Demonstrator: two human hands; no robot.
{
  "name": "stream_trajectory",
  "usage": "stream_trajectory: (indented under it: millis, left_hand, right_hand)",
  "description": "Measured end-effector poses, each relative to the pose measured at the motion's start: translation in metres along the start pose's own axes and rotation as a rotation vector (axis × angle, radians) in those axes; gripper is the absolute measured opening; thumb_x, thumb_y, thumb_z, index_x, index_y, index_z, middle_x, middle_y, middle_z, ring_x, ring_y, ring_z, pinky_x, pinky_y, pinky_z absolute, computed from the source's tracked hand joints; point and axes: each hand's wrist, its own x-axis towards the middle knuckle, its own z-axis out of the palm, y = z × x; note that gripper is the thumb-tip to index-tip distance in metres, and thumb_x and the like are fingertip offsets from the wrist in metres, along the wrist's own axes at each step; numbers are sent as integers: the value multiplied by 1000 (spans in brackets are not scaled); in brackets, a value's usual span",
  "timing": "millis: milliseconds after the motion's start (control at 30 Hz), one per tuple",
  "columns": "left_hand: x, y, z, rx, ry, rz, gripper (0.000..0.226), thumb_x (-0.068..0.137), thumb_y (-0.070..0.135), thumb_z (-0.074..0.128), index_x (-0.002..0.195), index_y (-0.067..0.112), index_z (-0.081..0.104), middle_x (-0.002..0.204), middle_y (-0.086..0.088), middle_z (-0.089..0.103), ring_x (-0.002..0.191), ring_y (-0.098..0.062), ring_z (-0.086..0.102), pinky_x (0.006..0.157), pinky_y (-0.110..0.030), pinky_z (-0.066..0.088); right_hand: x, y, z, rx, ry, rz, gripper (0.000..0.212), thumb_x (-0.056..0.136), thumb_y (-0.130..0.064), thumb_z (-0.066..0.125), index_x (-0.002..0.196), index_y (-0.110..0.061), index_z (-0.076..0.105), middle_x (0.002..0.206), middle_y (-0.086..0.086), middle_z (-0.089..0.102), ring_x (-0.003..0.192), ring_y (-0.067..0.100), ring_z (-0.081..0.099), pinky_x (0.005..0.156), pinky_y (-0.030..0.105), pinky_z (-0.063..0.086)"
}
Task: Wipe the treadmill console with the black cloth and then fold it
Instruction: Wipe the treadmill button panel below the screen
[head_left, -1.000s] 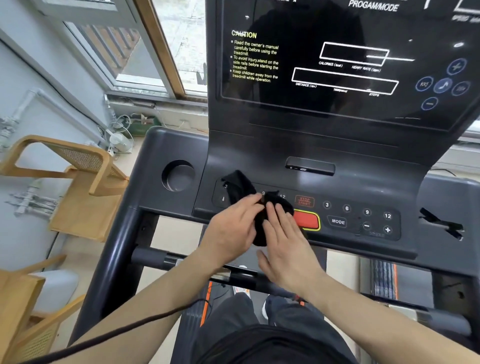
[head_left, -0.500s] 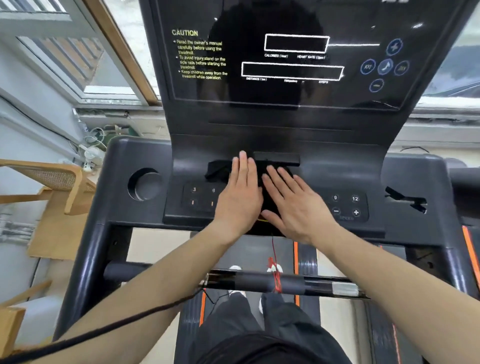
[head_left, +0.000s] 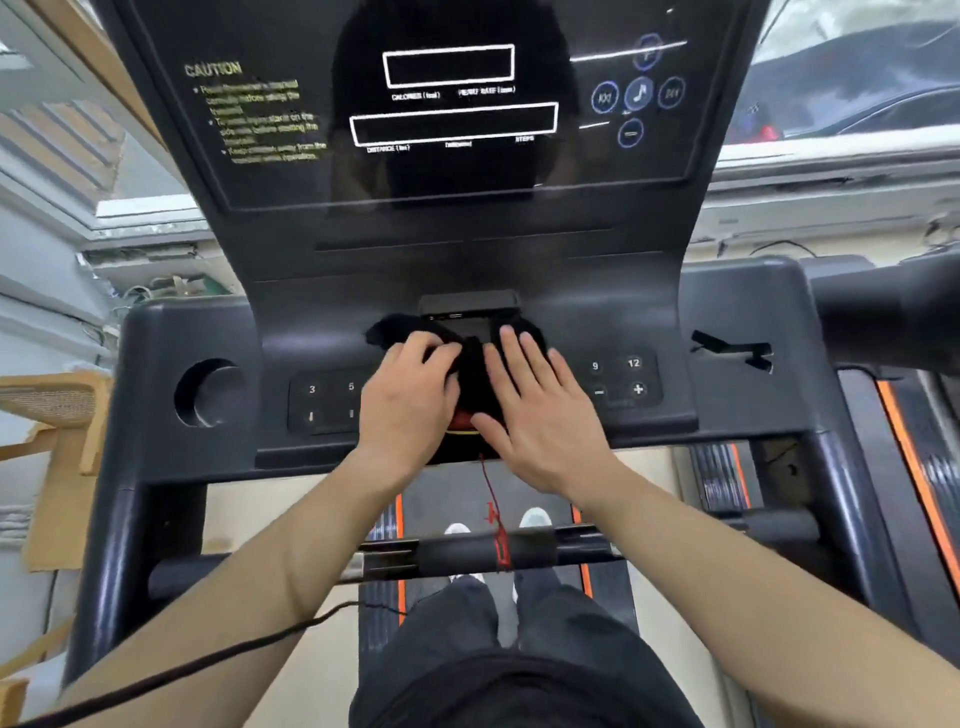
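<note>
The black cloth (head_left: 470, 364) lies bunched on the button panel of the dark treadmill console (head_left: 597, 312), just below a small slot. My left hand (head_left: 410, 395) has its fingers curled into the cloth's left part. My right hand (head_left: 535, 400) lies flat with fingers spread on the cloth's right part. The cloth's middle shows between the two hands, and one corner (head_left: 382, 332) sticks out to the left. A red button peeks out under the cloth's near edge. The dark display screen (head_left: 452, 104) rises above.
A round cup holder (head_left: 208, 395) sits at the console's left, number keys (head_left: 332, 400) left and right of my hands. A red safety cord (head_left: 491, 499) hangs down to the front handlebar (head_left: 467, 556). A wooden chair (head_left: 47, 410) stands left, a window behind.
My hands moved with the cloth up the panel from the red button area. My left fingers, flat half a second ago, now curl into the cloth. The camera swung right.
</note>
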Motion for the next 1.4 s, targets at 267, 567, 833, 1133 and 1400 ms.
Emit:
stream_trajectory:
  millis: [267, 567, 833, 1133, 1400]
  left_hand:
    - [35, 118, 42, -160, -128, 302, 21, 85, 25, 73, 103, 15, 76, 109, -3, 68, 92, -26, 63, 70, -41, 60]
    - [12, 69, 36, -92, -72, 459, 15, 84, 28, 66, 91, 16, 72, 105, 0, 68, 94, -22, 64, 60, -39, 58]
    - [43, 127, 53, -190, -146, 392, 31, 86, 17, 69, 115, 7, 72, 126, -8, 69, 118, -27, 63, 97, -36, 53]
    - [5, 80, 1, -155, -346, 387, 35, 73, 23, 74, 103, 14, 60, 100, 1, 66, 91, -25, 64, 72, -38, 55]
    - [36, 91, -5, -340, -234, -42, 62, 83, 38, 79, 135, 22, 48, 126, 3, 58, 105, -13, 57, 87, -32, 50]
  right_hand:
    - [-64, 103, -1, -43, 45, 279, 67, 102, -44, 23, 158, -8, 24, 168, 14, 19, 154, 32, 18, 124, 48, 20]
    - [-68, 74, 16, -48, 100, 24, 61, 105, -40, 34, 155, -6, 35, 165, 15, 28, 152, 32, 26, 123, 48, 24]
    - [-58, 117, 3, -35, 193, 279, 59, 103, -35, 32, 154, -7, 38, 164, 15, 31, 150, 35, 31, 120, 51, 28]
    - [-77, 49, 7, 223, 294, 53, 41, 93, -15, 48, 130, -6, 64, 127, 13, 70, 119, 36, 64, 97, 48, 52]
    - [-55, 76, -42, 647, 335, 514, 48, 97, -34, 60, 142, -21, 48, 117, 0, 59, 102, 21, 58, 83, 35, 47]
